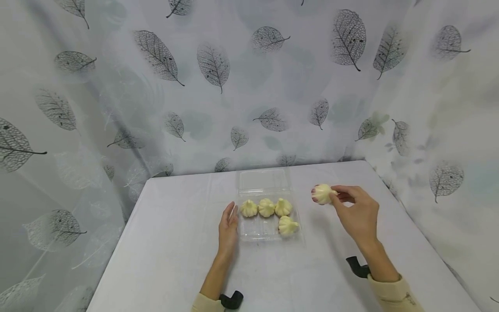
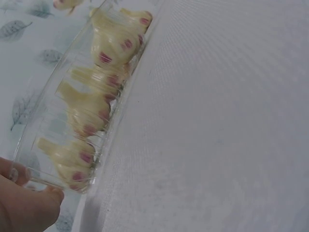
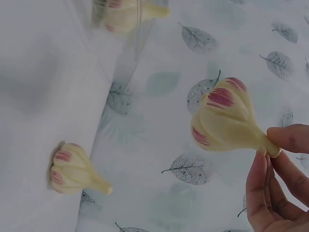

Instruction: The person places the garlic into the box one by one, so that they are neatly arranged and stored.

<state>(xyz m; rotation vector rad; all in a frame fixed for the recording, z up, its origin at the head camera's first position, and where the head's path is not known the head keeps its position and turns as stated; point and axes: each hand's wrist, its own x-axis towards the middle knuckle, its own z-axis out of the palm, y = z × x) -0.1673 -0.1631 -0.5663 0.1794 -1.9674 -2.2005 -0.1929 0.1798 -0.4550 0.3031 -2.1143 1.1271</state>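
Note:
My right hand (image 1: 356, 212) pinches a pale yellow garlic bulb (image 3: 224, 118) by its stem, raised to the right of a clear plastic box (image 1: 249, 237). Pink streaks mark the bulb's rounded end, which points left in the head view. Inside the box, three garlic bulbs (image 1: 267, 208) form a row at the back, and another garlic bulb (image 1: 287, 225) lies at the front right. My left hand (image 1: 228, 227) grips the box's left side, thumb and finger at its wall in the left wrist view.
The box's clear lid (image 1: 263, 180) lies folded back toward the rear. In the right wrist view, a further garlic bulb (image 3: 72, 169) lies on the white table (image 1: 175, 242), apart from the box. A leaf-patterned curtain (image 1: 249, 86) hangs behind the table and along its sides.

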